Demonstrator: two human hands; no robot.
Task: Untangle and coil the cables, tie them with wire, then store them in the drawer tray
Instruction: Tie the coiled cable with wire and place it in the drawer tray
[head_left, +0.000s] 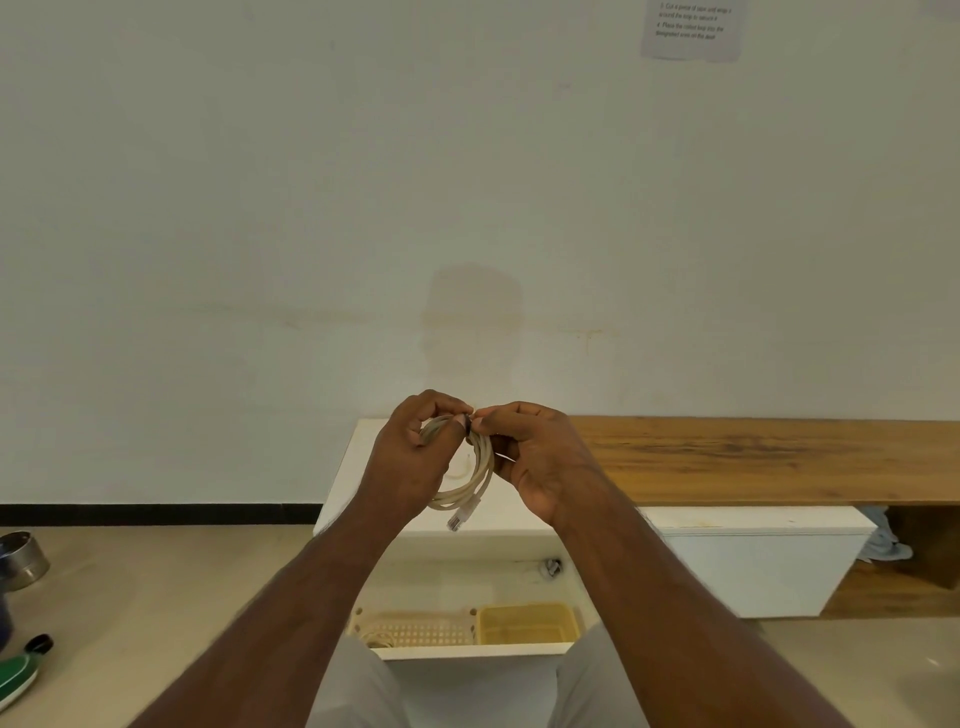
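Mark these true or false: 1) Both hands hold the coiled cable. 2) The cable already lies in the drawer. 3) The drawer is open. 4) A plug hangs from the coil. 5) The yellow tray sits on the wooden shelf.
1) True: the left hand and right hand both pinch the cable at its top.
2) False: it is held up above the drawer.
3) True.
4) True: the plug dangles below.
5) False: the yellow tray sits inside the drawer.
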